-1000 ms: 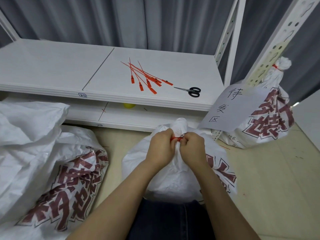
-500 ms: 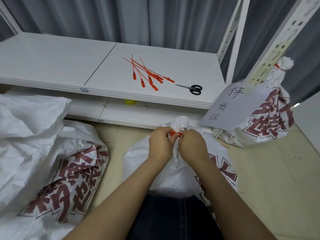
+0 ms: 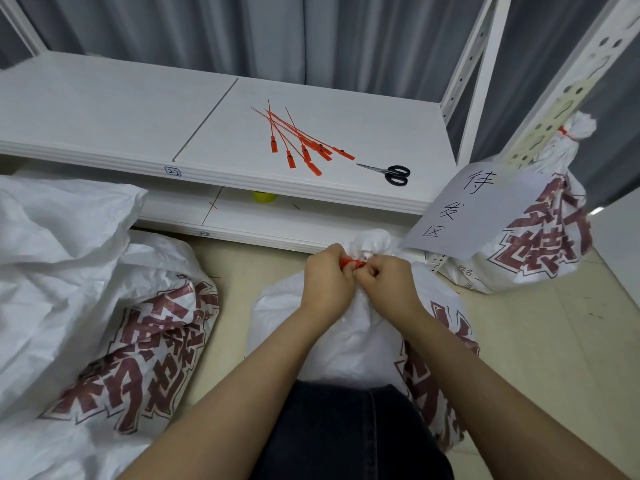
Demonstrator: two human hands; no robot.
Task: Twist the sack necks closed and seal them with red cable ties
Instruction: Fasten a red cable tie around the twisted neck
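Looks like the cinching step, left hand (image 3: 327,282) and right hand (image 3: 386,284) fingers clamped on the red cable tie (image 3: 351,262) at the twisted neck (image 3: 372,240) of the sack (image 3: 346,337) on the floor (image 3: 554,341), next calling for a firm pull.

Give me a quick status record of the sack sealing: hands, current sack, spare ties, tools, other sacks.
hands: left hand and right hand both pinch a red cable tie
current sack: white woven sack with red print, neck bunched, tie at the neck
spares: loose red cable ties on the white shelf
tool: black-handled scissors on the shelf, right of the spares
sealed: printed sack at right, red tie round its neck
waiting: slumped white sacks at left, no tie visible
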